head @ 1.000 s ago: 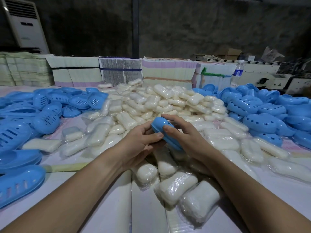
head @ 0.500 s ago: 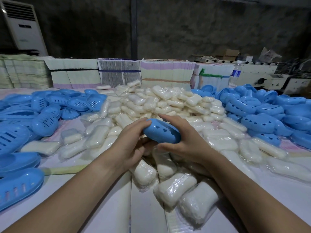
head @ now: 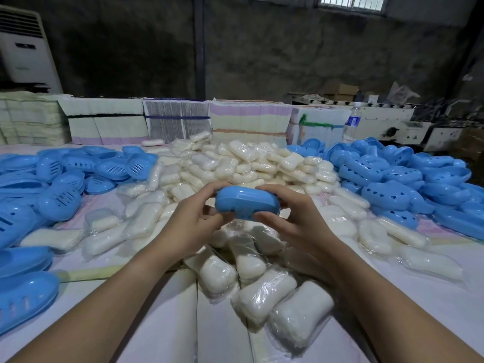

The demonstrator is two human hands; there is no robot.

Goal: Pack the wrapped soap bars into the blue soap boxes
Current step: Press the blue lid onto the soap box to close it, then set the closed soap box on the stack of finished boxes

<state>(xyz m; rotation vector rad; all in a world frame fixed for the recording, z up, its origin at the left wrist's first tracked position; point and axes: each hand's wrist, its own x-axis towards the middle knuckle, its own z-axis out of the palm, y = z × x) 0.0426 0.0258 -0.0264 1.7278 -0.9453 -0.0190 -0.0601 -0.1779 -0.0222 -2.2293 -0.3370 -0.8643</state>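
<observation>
Both hands have turned the blue soap box (head: 247,203) level since 0.5 s ago; it's now held over the table (head: 157,323), above the wrapped soap bars (head: 248,163). Left hand (head: 193,221) & right hand (head: 293,218) grasp its ends, prob. pressing it closed. Next: set it aside w/ the closed boxes (head: 387,192), take another bar. Counts: bars and boxes each too many to count; held box 1.

A closed blue box (head: 247,203) is held between both hands, left hand (head: 192,226) and right hand (head: 290,218), above a heap of wrapped soap bars (head: 251,163). Blue box halves (head: 392,179) are piled on both sides of the table (head: 162,323).
</observation>
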